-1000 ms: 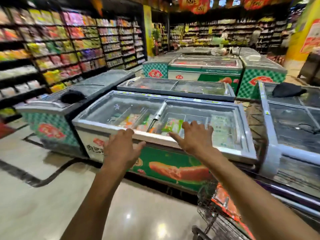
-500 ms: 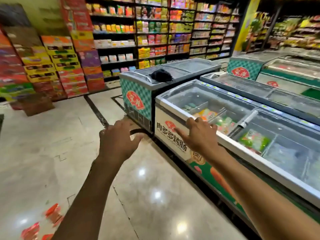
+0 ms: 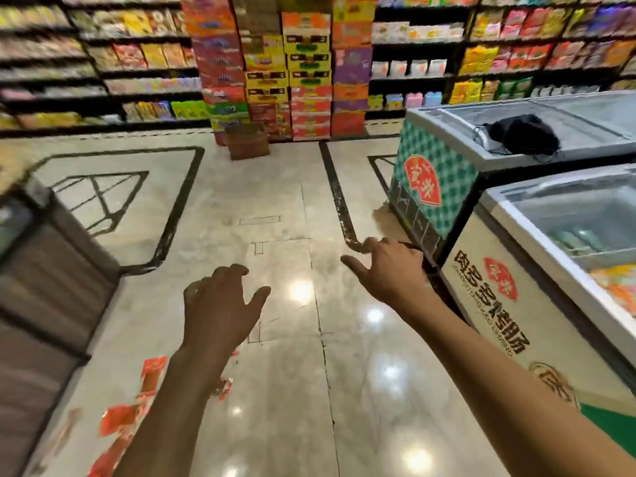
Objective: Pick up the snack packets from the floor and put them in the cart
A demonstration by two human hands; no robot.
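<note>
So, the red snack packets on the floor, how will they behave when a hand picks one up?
The red snack packets lie flat and look thin, so probably light and floppy. The floor is glossy, so one may slide when pushed. Lying flat, they may need a pinch at an edge. Blur hides finer detail.

floor [image 3: 275, 208]: glossy tile | red snack packets [image 3: 118, 420] scattered lower left

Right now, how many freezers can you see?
2. A green-checked freezer stands at right, with a white freezer nearer beside it. More may lie outside the view.
</note>
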